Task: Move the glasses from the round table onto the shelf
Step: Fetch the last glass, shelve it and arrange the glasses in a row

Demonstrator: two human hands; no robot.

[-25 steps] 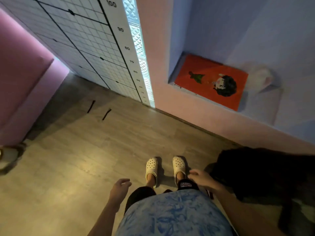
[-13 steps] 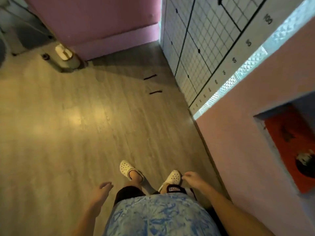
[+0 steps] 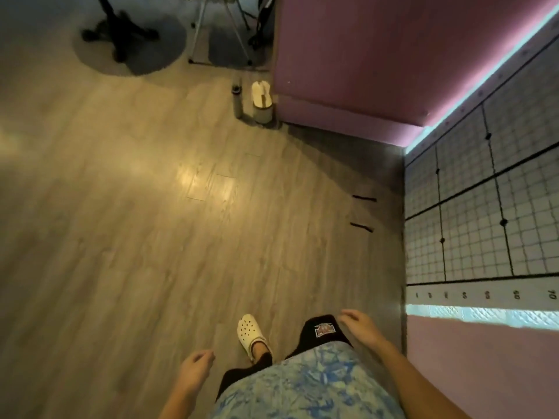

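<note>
No glasses, round table or shelf show in the head view. My left hand [image 3: 196, 368] hangs low at the bottom left of my body, fingers loosely curled and apart, holding nothing. My right hand [image 3: 360, 327] hangs beside my right thigh with fingers spread, also holding nothing. Below me are my blue patterned shirt, black shorts and one white clog [image 3: 250, 331] on the wooden floor.
A pink wall block [image 3: 378, 55] and a white gridded panel [image 3: 484, 219] with height numbers stand on the right. A small bin [image 3: 262, 99] and a bottle [image 3: 237, 96] sit by the pink block. A chair base on a round mat [image 3: 127, 40] and a metal stand [image 3: 223, 34] are far ahead.
My view has swung left, away from the niche with the orange picture, toward the open floor and the chair. My feet have stepped; both hands stay hanging with nothing in them.
</note>
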